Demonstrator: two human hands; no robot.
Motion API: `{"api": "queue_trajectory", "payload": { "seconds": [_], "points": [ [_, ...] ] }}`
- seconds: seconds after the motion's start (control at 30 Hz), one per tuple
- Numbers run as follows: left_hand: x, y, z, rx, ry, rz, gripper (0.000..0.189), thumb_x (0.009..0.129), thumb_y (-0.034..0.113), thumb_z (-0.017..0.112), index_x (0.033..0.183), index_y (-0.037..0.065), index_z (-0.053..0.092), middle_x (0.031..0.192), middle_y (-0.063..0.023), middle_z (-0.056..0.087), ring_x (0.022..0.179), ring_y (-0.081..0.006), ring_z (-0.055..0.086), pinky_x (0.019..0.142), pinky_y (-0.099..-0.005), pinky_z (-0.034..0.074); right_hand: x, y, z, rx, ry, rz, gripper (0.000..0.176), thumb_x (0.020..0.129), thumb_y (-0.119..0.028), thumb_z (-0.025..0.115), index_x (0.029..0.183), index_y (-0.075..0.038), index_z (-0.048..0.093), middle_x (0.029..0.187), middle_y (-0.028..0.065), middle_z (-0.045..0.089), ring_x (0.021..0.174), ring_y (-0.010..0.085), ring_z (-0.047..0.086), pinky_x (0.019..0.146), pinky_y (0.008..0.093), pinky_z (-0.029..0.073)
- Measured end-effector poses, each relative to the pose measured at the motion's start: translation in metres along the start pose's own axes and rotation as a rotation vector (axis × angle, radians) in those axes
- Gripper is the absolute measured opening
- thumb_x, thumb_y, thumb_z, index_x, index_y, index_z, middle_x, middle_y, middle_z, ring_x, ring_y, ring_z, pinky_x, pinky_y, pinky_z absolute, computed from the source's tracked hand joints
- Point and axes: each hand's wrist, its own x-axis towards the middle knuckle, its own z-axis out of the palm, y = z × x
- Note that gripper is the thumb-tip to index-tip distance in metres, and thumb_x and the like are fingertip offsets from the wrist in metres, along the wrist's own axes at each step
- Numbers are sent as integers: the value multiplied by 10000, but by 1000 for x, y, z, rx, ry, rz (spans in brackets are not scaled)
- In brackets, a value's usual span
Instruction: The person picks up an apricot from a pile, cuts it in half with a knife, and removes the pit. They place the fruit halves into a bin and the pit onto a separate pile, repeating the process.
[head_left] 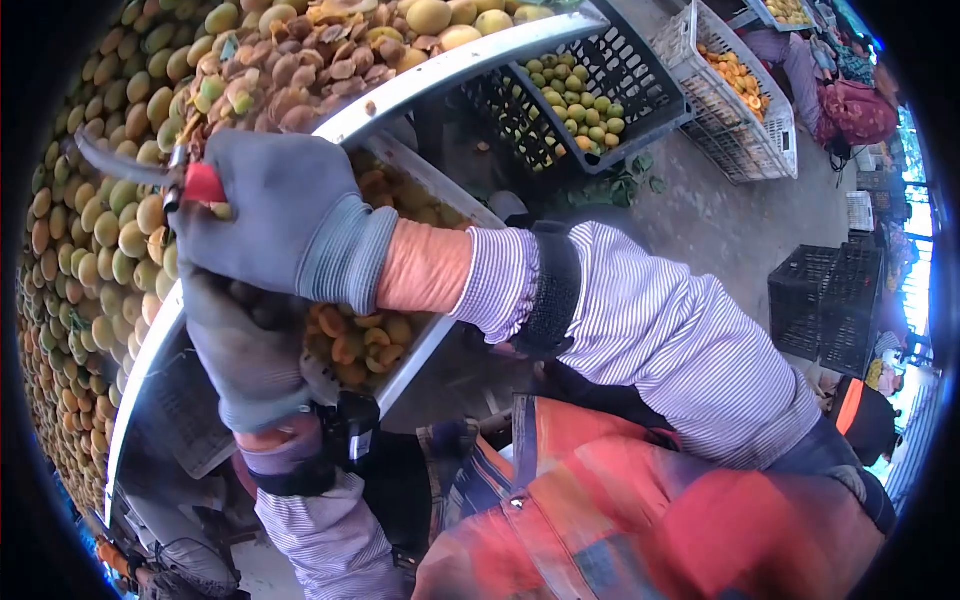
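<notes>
My right hand (275, 215), in a grey glove, is closed around the red handle (205, 184) of a small knife with a curved blade (125, 165) that points to the left. Directly below and partly behind it is my left hand (245, 345), also gloved, with its fingers curled. Whatever it holds is hidden by the right hand. Both hands are over the metal rim (400, 88) of a large table heaped with whole yellow-green fruit (135, 238). Brown pits and scraps (300, 70) lie on the heap beyond the knife. Under the hands, a crate (430, 170) holds cut orange fruit (375, 345).
A black crate (640, 85) of green-yellow fruit stands on the floor beyond the rim. Right of it is a white crate (740, 150) with orange fruit. Dark crates (825, 305) stand at far right. Other people (855, 110) are at upper right and lower left.
</notes>
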Motion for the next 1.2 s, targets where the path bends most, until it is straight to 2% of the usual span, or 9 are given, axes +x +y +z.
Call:
{"api": "queue_trajectory", "payload": {
  "seconds": [0.17, 0.33, 0.4, 0.47, 0.53, 0.63, 1.03, 1.1, 1.2],
  "points": [
    [9, 18, -5, -708, 83, -417, 489, 836, -5, 544, 1289, 90, 388, 705, 83, 448, 554, 6, 443, 476, -171, 383, -2, 3, -1, 313, -54, 166, 324, 772, -348, 659, 754, -40, 559, 588, 70, 576, 548, 174, 592, 520, 307, 461],
    [11, 34, 3, -747, 145, -496, 460, 896, 570, 419, 849, 130, 545, 608, 20, 491, 501, -113, 428, 497, -235, 369, 3, -3, -23, 692, -297, 351, 276, 866, -307, 605, 732, -67, 576, 582, -63, 496, 517, 22, 427, 460, 204, 333],
    [18, 14, -8, -1174, -64, -430, 363, 909, 433, 507, 977, 77, 536, 837, -43, 595, 725, -141, 558, 661, -257, 460, -1, -19, -42, 685, -461, 463, 263, 863, -313, 620, 767, -70, 598, 597, -64, 505, 530, 8, 427, 467, 187, 335],
    [22, -20, -10, -380, -118, 100, 489, 928, 304, 477, 1285, 18, 303, 1160, -83, 566, 1092, -192, 545, 1087, -357, 272, 1, -25, -56, 494, -582, 415, 261, 857, -313, 632, 807, -58, 611, 636, -52, 536, 547, 17, 449, 483, 192, 361],
    [20, -8, -4, -51, 32, 285, 489, 929, 380, 454, 1230, -3, 403, 1049, -84, 596, 977, -195, 576, 960, -322, 397, 2, -12, -52, 426, -597, 333, 265, 856, -309, 633, 833, -45, 614, 642, -41, 542, 561, 29, 462, 498, 207, 382],
    [26, 19, -9, -1033, -6, -389, 502, 915, 470, 442, 1081, 10, 552, 779, -34, 543, 678, -164, 470, 654, -267, 406, 4, -9, -53, 523, -360, 248, 245, 870, -280, 622, 872, -34, 628, 640, -7, 589, 546, 36, 505, 492, 195, 404],
    [-13, -1, 31, -680, -153, -276, 295, 919, 262, 509, 1122, 68, 418, 780, -41, 514, 587, -104, 457, 555, -243, 423, 20, -17, -70, 1003, -196, 484, 283, 907, -259, 500, 1001, -19, 616, 669, 46, 568, 419, 64, 455, 363, 185, 345],
    [-15, -7, 27, -393, -212, -109, 357, 862, 161, 573, 1148, 26, 406, 848, -69, 543, 669, -114, 521, 590, -255, 463, 15, -3, -49, 672, 21, -298, 333, 910, -117, 464, 1237, -61, 495, 744, 51, 585, 404, 68, 444, 348, 190, 351],
    [-17, -11, 26, -199, -253, 15, 484, 798, 51, 629, 1205, -25, 378, 912, -78, 567, 737, -117, 580, 622, -244, 493, 15, -2, -49, 638, 1, -335, 355, 897, -75, 490, 1252, -63, 481, 727, 48, 590, 392, 66, 436, 346, 189, 349]
  ]
}}
